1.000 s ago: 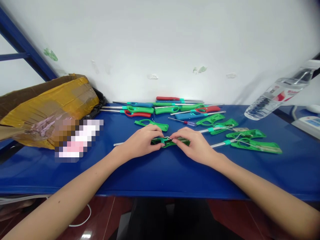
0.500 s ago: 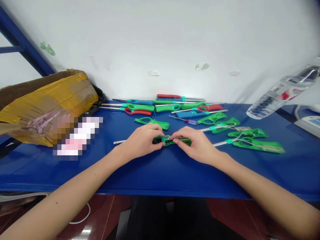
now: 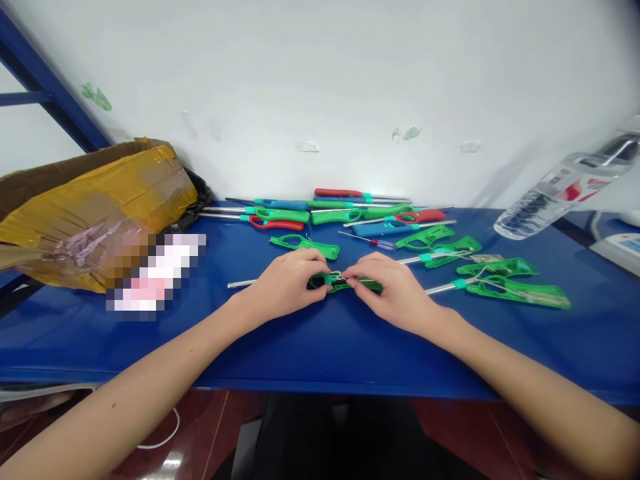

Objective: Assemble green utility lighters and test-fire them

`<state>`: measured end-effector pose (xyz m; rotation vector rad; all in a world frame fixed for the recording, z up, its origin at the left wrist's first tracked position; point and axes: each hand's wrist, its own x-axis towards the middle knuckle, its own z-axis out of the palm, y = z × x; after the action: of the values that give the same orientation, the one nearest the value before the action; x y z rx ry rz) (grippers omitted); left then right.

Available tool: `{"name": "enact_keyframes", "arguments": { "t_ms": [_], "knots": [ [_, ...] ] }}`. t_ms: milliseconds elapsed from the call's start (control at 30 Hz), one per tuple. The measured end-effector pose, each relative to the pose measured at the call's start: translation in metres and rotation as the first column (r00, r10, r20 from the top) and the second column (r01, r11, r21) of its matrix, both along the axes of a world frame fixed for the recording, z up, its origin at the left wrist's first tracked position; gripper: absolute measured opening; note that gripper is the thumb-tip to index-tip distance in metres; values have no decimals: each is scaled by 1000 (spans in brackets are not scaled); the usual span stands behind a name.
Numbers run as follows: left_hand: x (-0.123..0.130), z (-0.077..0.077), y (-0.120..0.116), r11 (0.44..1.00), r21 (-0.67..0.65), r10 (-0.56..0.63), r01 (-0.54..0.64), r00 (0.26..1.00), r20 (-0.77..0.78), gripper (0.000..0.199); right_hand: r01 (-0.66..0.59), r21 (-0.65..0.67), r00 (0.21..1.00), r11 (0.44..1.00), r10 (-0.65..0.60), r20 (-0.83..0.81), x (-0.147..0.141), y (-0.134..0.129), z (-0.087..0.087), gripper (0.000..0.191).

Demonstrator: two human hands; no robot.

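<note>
An opened green stick lighter (image 3: 369, 283) lies across the front of the blue table, its metal rod pointing left. My left hand (image 3: 286, 283) is closed around its trigger end, thumb and fingers on both sides. Over the handle end, my right hand (image 3: 393, 283) is closed in a pinch, fingertips at a thin white tube (image 3: 336, 274) inside the shell. Whether the fingertips hold the tube itself is hard to tell. A loose green shell half (image 3: 315, 249) lies just behind my left hand.
Opened green lighters (image 3: 520, 291) with tubes showing lie to the right. A screwdriver (image 3: 373, 241) and several whole lighters (image 3: 280, 215) lie along the wall. A taped cardboard box (image 3: 100, 207) stands left; a water bottle (image 3: 555, 187) and a white device (image 3: 620, 250) stand right.
Both hands keep almost the same place and grip. The fingertips of my right hand have shifted very slightly, and a bit more of the white tube shows.
</note>
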<state>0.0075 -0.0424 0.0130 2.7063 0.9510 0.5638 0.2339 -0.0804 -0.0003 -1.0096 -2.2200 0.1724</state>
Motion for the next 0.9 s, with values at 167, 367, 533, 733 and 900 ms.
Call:
{"name": "enact_keyframes", "arguments": {
  "t_ms": [167,367,533,733,900],
  "knots": [
    [1,0,0,1000,7,4,-4,1000,2,17,-6,60,999,998,4,37,0,0,-2,16],
    [1,-1,0,999,46,5,-5,1000,-12,18,7,107,997,994,-14,70,-1,-1,-2,15],
    [1,-2,-1,998,67,-3,5,1000,-27,17,-15,114,996,993,5,88,-2,-1,-2,16],
    [3,-2,-2,998,60,5,-2,999,-42,18,-42,110,995,993,32,97,-3,0,-3,16],
    [3,-2,-3,998,63,18,-15,999,-44,18,4,71,996,997,-10,94,-3,-2,-3,16]
  ]
}}
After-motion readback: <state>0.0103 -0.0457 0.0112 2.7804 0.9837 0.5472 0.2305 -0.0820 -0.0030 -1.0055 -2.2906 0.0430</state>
